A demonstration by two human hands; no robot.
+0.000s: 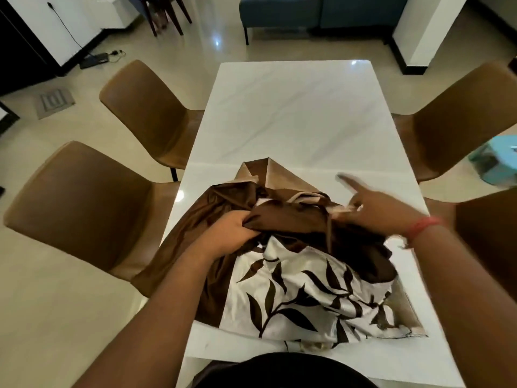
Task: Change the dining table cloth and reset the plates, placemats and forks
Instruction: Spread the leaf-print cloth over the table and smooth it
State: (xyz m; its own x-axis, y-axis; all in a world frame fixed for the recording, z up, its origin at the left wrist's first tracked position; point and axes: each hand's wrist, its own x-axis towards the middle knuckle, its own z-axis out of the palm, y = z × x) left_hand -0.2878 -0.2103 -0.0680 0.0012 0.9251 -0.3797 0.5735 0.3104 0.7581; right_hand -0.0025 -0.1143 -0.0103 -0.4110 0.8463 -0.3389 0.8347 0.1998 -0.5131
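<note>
A bunched table cloth (302, 292), brown with a white panel of dark leaf print, lies on the near half of the white marble dining table (293, 116). My left hand (226, 233) grips a brown fold at the heap's left side. My right hand (375, 211) pinches a pale hem at the heap's right, with the forefinger stretched out and blurred. One brown corner hangs over the table's left edge. No plates, placemats or forks are in view.
Brown chairs stand along both sides: two on the left (84, 203) (151, 113), two on the right (458, 119) (486, 236). A teal stool (495, 158) sits on the floor at the right, a blue sofa (282, 12) beyond the table.
</note>
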